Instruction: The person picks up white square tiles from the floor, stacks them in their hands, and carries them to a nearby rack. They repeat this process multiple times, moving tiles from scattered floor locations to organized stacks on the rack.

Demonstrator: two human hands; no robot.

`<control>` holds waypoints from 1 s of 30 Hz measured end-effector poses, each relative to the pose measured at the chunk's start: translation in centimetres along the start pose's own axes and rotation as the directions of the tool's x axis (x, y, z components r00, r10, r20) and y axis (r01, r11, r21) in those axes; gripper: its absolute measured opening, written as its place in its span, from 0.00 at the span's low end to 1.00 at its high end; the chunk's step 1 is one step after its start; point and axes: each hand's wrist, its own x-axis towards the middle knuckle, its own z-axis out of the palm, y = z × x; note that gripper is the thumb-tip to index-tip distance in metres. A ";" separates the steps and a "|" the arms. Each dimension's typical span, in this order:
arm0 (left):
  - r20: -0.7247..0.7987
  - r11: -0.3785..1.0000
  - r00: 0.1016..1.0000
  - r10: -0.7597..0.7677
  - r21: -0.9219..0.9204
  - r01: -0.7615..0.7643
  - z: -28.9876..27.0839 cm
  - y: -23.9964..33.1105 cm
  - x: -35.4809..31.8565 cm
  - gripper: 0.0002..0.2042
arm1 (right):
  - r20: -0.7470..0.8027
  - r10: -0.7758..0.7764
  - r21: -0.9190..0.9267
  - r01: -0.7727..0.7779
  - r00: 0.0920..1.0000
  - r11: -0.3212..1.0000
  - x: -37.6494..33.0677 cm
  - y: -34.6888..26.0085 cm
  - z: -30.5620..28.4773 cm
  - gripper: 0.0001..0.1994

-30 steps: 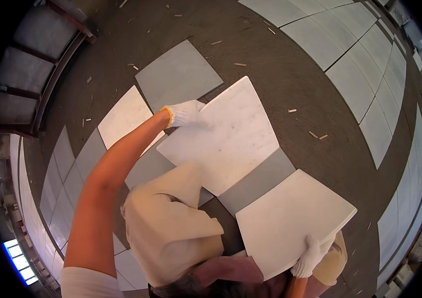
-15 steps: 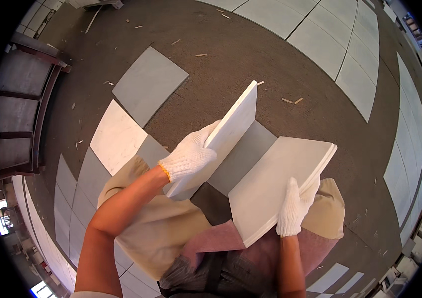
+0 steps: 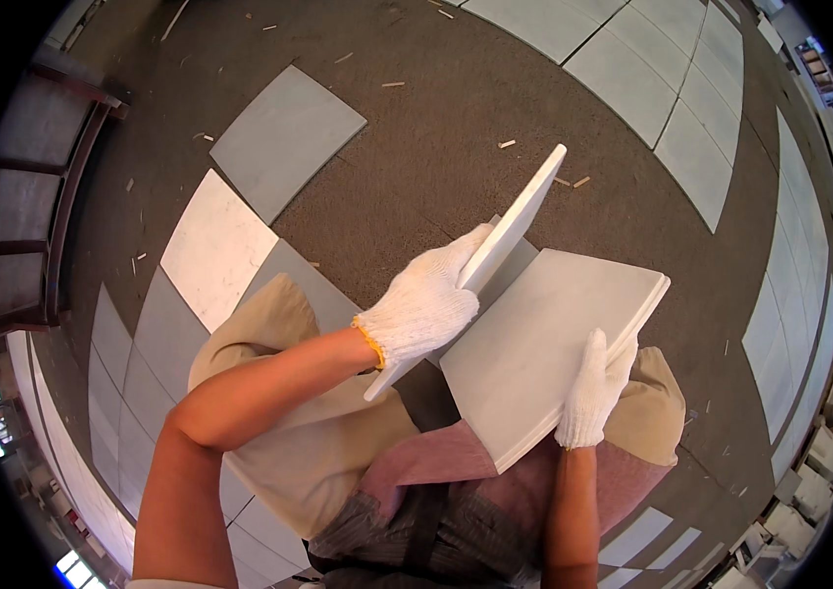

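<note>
Both my hands wear white knitted gloves. My left hand (image 3: 428,299) is closed round the edge of a pale tile (image 3: 520,216), which stands nearly on edge, tilted to the right. Against my thigh, a stack of light grey tiles (image 3: 549,339) leans with its faces upward. My right hand (image 3: 596,393) grips that stack at its right edge, thumb on the top face and fingers hidden behind. Between the two lies another grey tile (image 3: 507,270) on the floor, partly covered by the held tile and my left hand.
Grey tiles (image 3: 289,142) and a whiter tile (image 3: 218,245) lie on the brown floor (image 3: 416,147) to the left. Larger laid rows of tiles (image 3: 623,74) spread at the far right. A dark red metal rack (image 3: 73,211) stands at the left. Small pale slivers dot the floor.
My left hand has moved right with its tile, which now stands steeper and nearer the stack. The right hand still holds the stack, its tilt slightly changed. The view has shifted a little.
</note>
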 end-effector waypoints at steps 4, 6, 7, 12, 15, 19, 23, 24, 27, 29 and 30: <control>0.045 1.000 0.999 -0.015 0.016 0.014 2.5 0.9 0.7 0.36 | 0.007 0.016 0.027 -0.016 1.000 1.000 0.1 -0.3 -0.3 0.25; 0.078 0.999 0.996 -0.046 0.007 0.046 3.5 1.6 0.8 0.36 | 0.010 0.011 0.049 -0.012 1.000 0.999 0.1 -0.1 -0.4 0.25; 0.079 0.998 0.995 -0.065 0.020 0.063 4.0 1.9 0.8 0.35 | 0.011 0.011 0.061 -0.012 1.000 0.998 0.1 -0.1 -0.4 0.25; 0.054 0.997 0.996 -0.073 0.039 0.071 6.2 2.1 0.8 0.35 | 0.002 0.008 0.073 -0.008 1.000 0.997 0.2 0.1 -0.3 0.26; 0.040 0.999 0.999 -0.007 0.035 0.006 6.9 2.3 0.5 0.34 | -0.007 -0.002 0.061 0.003 1.000 0.998 0.1 0.1 -0.1 0.26; 0.080 0.999 0.996 0.028 0.025 -0.030 8.0 2.2 -0.2 0.33 | 0.024 0.036 0.192 -0.040 0.999 0.981 -0.1 -0.8 0.4 0.26; 0.201 0.985 0.969 0.145 -0.124 -0.122 8.0 2.0 -0.3 0.30 | 0.051 0.025 0.237 -0.037 0.998 0.971 0.0 -1.0 1.0 0.28; 0.240 0.973 0.949 0.202 -0.158 -0.168 8.0 1.9 -0.4 0.29 | 0.051 0.032 0.223 -0.042 0.998 0.974 0.0 -1.1 1.1 0.30; 0.289 0.980 0.937 0.199 -0.089 -0.180 7.9 1.2 -0.4 0.27 | 0.048 0.032 0.181 -0.041 0.998 0.983 -0.2 -1.5 1.4 0.32; 0.378 0.990 0.925 0.038 0.114 -0.087 5.9 1.7 -0.2 0.28 | 0.047 0.011 0.147 -0.018 0.999 0.989 -0.4 -1.6 1.6 0.33; 0.427 0.952 0.903 -0.035 0.289 -0.100 5.2 0.7 0.1 0.32 | 0.038 0.014 0.131 -0.018 0.999 0.991 -0.5 -1.6 1.6 0.33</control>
